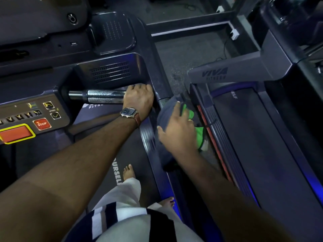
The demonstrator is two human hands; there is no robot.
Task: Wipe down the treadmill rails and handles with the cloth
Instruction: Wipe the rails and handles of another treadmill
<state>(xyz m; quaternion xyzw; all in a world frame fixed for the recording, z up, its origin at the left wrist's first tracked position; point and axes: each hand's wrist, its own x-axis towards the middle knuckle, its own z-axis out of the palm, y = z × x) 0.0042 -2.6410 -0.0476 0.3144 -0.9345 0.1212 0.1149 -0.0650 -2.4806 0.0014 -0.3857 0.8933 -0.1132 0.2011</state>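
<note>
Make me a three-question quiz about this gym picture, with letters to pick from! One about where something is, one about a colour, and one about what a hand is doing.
1. Where is the STOP button?
A. on the console panel, left of the chrome handle
B. on the next treadmill's belt
C. on the floor by the feet

2. What colour cloth peeks out under the right hand?
A. pink
B. bright green
C. white

3. What is the left hand doing?
A. hanging free
B. pressing the STOP button
C. gripping the end of the chrome handle

Answers:
1 A, it sits on the panel, left of the chrome handle.
2 B, the cloth shows bright green beside the right hand.
3 C, the left hand has its fingers curled over the handle's end.
</note>
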